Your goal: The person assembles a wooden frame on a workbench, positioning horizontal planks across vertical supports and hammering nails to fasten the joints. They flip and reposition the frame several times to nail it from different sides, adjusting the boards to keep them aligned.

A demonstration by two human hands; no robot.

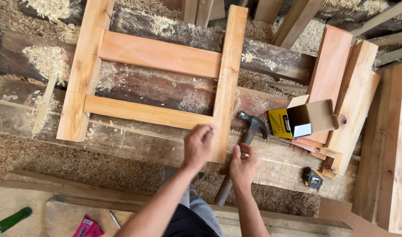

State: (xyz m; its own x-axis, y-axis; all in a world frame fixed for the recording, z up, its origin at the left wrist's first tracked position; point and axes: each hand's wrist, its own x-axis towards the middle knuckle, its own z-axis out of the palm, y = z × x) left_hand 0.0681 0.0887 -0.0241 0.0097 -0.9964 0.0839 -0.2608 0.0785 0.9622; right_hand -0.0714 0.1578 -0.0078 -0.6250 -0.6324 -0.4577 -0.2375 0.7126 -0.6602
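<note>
The right hand (242,166) gripped a hammer (247,134) by its handle while the left hand's (197,145) curled fingers pressed the frame (225,83).

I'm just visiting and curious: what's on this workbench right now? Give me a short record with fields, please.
Place: rough plank bench strewn with sawdust
Workpiece: pale wooden frame, two uprights joined by two rails
Left hand: fingertips on the lower end of the frame's right upright
Right hand: gripping the claw hammer by its handle
Beside: open cardboard box, tape measure, stacked planks
Foreground: green bottle, pink packet
</note>
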